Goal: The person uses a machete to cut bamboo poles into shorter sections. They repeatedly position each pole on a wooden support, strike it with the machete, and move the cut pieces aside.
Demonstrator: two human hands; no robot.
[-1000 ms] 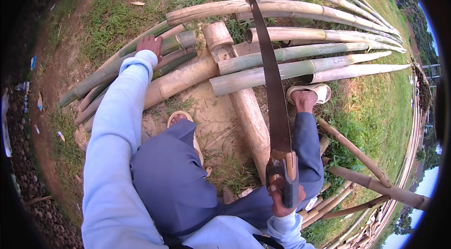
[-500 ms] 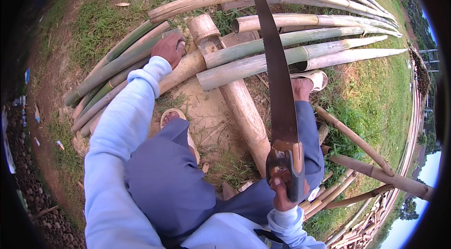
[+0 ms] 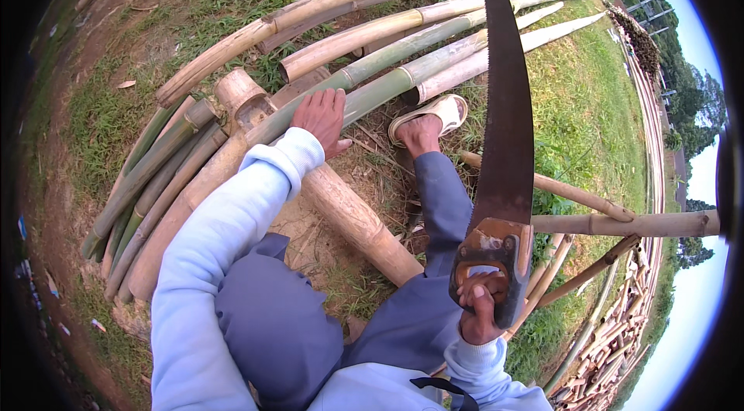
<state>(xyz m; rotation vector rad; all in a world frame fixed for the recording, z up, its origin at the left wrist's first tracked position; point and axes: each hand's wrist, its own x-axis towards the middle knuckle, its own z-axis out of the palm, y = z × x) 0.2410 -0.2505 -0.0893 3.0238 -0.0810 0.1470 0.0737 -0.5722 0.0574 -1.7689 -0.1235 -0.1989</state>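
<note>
Handsaw (image 3: pixel 505 116) upright in right grip (image 3: pixel 480 298); bamboo (image 3: pixel 387 91) under left grip (image 3: pixel 319 118), apparently touching.

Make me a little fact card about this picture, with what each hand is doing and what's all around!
Left hand: laid over a green bamboo pole
Right hand: holding a saw by its handle
Saw blade: dark, pointing up in the picture, teeth on its left edge
Left side: a bunch of shorter bamboo pieces
Foot: wearing a cream sandal
Lower right: a heap of cut bamboo
Ground: grass and bare dirt
</note>
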